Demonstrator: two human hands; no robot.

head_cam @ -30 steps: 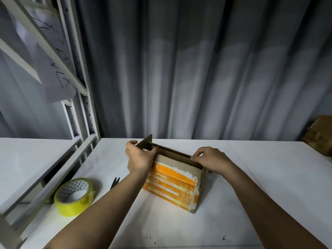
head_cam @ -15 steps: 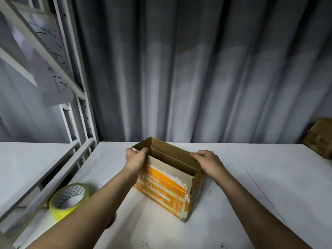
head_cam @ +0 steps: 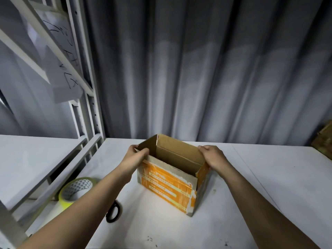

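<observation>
Rectangular brown corrugated cardboard box (head_cam: 167, 184), open at the top, with an orange printed front panel whose paper facing is torn and peeling along the upper edge and at the near right corner. The box is stood upright near the middle of the flat white table (head_cam: 260, 186), turned slightly so that one corner is nearest the viewer. Inside, only smooth brown walls and a horizontal crease are shown; the floor is hidden by the front wall. The left hand (head_cam: 138, 155) is curled over the rim at the left end wall, and the right hand (head_cam: 212, 156) is clamped on the rim at the right end wall. A glossy yellow roll of adhesive tape (head_cam: 75, 192) is laid flat at the table's left edge, beside the white metal shelf frame (head_cam: 89, 108). Black-handled scissors (head_cam: 113, 212) are partly covered by the left forearm. Bare table is shown to the right of the box and in front of it. A pleated grey curtain (head_cam: 197, 69) is hung just behind the table's far edge.
</observation>
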